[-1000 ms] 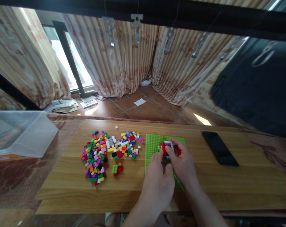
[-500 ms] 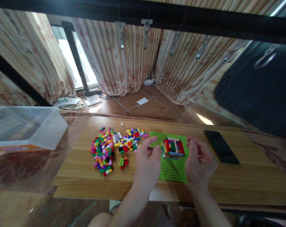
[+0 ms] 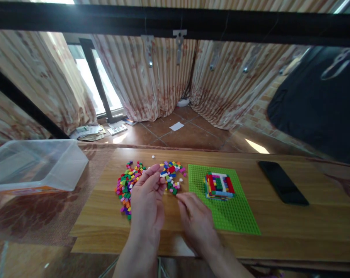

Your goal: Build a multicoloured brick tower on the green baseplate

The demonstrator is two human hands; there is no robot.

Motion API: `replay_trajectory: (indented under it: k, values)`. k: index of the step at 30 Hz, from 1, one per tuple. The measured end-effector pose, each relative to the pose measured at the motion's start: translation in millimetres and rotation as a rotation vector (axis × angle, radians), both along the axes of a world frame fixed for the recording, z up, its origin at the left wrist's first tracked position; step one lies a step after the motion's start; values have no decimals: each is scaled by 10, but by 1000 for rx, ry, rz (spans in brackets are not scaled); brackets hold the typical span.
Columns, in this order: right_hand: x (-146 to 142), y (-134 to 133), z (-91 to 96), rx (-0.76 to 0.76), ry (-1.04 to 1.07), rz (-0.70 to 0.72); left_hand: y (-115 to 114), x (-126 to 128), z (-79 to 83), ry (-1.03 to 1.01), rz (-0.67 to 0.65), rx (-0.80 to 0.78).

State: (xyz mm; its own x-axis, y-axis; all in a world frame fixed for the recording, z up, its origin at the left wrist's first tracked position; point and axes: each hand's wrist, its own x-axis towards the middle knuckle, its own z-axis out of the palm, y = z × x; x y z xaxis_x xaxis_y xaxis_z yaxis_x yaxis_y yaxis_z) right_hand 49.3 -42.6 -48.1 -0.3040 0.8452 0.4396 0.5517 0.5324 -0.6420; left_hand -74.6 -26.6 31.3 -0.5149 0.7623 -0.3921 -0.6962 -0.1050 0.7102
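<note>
Over the loose bricks (image 3: 124, 184), left of the green baseplate (image 3: 235, 216), with curled fingers and thumb drawn in toward forefinger: the left hand (image 3: 148, 193); closer in, at the left edge of the green baseplate, with fingers drawn together and pointing left: the right hand (image 3: 197, 222); at those right fingertips, a dark green brick (image 3: 174, 191); given fingertips so small and partly hidden, impossible to tell about a brick in either grip, or to call either hand open or closed.

Rightward and a little farther off from the right hand: the brick build (image 3: 219, 186); upright on the green baseplate, about midway between its left and right edges, slightly toward the far edge; broader across than front to back as seen, with long axis running left to right; nearer to the right hand than to the left, touched by neither; red along both ends of the top, white and green between; below and around the left hand, by contrast, the loose bricks, spread left of the green baseplate.

Right of the green baseplate, well apart from both hands: a black phone (image 3: 283, 182), lying flat, slanting from far left to near right; under all, the wooden table (image 3: 293, 227); well left of the green baseplate, past the loose bricks, a clear plastic bin (image 3: 57, 164).
</note>
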Motion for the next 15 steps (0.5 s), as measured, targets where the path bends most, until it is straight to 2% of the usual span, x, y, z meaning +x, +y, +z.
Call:
replay_trajectory:
  k: [3, 5, 9, 15]
  values:
    - [35, 125, -92, 44, -48, -157, -5, -18, 7, -7, -13, -13]
    - [47, 212, -159, 66, -101, -204, -11, -25, 10, -10, -26, -17]
    - [24, 354, -232, 60, -223, -149, -28, -48, 13, -32, -14, -19]
    - [-35, 421, -169, 35, -370, -89, -27, -82, 16, -38, -21, -31]
